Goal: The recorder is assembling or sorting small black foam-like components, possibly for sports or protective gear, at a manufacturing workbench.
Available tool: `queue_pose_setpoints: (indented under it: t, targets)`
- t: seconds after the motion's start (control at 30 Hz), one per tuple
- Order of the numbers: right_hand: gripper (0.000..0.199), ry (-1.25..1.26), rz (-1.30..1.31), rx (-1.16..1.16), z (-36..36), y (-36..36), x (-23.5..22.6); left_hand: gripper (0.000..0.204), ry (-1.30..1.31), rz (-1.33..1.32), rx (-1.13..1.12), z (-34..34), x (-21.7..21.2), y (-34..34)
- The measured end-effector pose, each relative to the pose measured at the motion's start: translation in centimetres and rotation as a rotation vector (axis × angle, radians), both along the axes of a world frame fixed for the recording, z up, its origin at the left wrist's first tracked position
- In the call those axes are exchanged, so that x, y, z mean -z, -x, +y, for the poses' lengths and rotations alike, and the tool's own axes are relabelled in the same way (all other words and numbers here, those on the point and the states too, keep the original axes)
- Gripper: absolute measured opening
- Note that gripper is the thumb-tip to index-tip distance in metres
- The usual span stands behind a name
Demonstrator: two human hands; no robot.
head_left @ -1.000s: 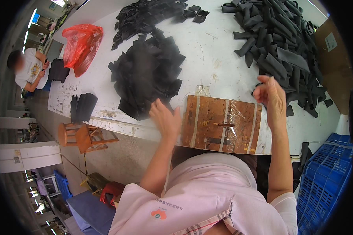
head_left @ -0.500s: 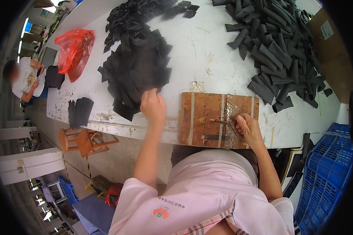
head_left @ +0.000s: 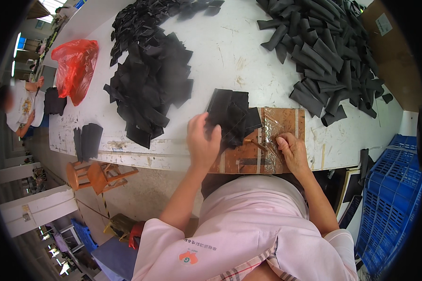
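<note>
The left hand (head_left: 203, 146) reaches forward, thumb and fingers (head_left: 196, 124) parted beside a bunch of black pieces (head_left: 230, 114) over the brown board's (head_left: 290, 122) left part on the desk (head_left: 248, 70), grip unclear, while the right hand (head_left: 293, 151) curls loosely above its right part, any hold hidden.

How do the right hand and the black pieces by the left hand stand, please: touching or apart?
Apart. The head view shows a strip of wooden board between the right hand and the black pieces.
</note>
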State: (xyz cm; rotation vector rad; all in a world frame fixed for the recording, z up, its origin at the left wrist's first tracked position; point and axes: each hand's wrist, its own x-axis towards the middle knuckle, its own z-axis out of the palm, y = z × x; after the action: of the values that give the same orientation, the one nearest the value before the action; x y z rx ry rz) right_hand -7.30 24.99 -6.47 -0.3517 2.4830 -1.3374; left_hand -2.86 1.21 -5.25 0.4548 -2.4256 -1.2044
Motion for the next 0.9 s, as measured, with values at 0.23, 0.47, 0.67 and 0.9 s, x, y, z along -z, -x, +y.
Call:
queue_pose_setpoints:
  t: [0.23, 0.47, 0.67, 0.9]
  targets:
    - [0.027, -0.151, 0.088, 0.015, -1.0, -0.2, -0.8, 0.027, 0.111, -0.289, -0.036, -3.2, 3.0, 4.9]
    - [0.019, -0.033, 0.089, 0.087, -1.4, -1.9, -3.1, 0.017, -1.03, 0.014, -0.007, -2.7, -1.7, 2.3]
    - [0.016, 0.336, 0.07, 0.126, -5.1, -4.1, -8.4, 0.031, -1.466, -0.29, 0.233, 3.1, -5.4, -3.3]
    - [0.014, 0.633, -0.397, 0.133, -3.2, -3.6, -8.0, 0.041, -1.265, -0.304, 0.505, 5.3, -5.2, -4.5]
